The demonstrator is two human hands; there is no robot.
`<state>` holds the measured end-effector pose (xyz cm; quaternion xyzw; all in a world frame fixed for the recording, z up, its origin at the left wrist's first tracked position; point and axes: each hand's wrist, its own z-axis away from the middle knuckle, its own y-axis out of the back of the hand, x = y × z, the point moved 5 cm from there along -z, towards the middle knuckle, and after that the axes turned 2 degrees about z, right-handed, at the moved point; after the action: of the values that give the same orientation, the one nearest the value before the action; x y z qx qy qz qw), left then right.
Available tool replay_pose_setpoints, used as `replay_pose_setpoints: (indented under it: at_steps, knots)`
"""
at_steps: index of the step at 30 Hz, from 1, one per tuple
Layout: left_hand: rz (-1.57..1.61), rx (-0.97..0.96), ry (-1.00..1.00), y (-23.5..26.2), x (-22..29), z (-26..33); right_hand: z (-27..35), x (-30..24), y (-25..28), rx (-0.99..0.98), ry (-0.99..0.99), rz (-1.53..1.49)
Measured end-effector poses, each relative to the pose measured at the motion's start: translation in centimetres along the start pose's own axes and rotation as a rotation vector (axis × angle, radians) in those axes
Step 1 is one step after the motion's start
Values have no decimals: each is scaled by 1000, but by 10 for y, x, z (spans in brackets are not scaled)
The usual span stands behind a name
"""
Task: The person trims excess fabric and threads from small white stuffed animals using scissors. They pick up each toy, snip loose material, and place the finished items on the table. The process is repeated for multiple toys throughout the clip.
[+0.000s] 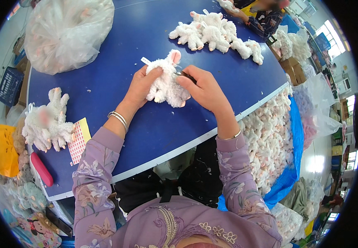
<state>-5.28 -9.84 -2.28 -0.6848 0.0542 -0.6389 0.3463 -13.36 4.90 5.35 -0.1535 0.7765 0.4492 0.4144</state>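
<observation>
A white fluffy plush lamb (pixel 165 80) with a pink-lined ear and a white tag is held above the blue table. My left hand (pixel 140 87) is closed round its left side, thumb on top of the fleece. In my right hand (pixel 201 87) is a small dark-handled tool (pixel 186 76), its metal tip against the fleece just below the ear. What the tip touches is too small to make out. To the left, on the tabletop, lies another white plush lamb (pixel 51 124), next to a sheet of small red-printed stickers (pixel 77 145).
Several plush lambs (pixel 212 33) lie heaped at the far right, near a co-worker's arm (pixel 239 14). A big clear plastic bag (pixel 67 35) fills the far left. A pink case (pixel 41 169) rests by the left edge. Right of the table, a blue-lined pile of plush pieces (pixel 265 140) stands.
</observation>
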Motion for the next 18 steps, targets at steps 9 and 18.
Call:
replay_pose_setpoints:
  at_steps: [9,18]
  knots:
    - [-78,-12,22,1,-2,0,-4,7,-2,52,-9,109]
    - [-120,-11,-18,-1,-1,2,-5,7,-1,71,-11,190]
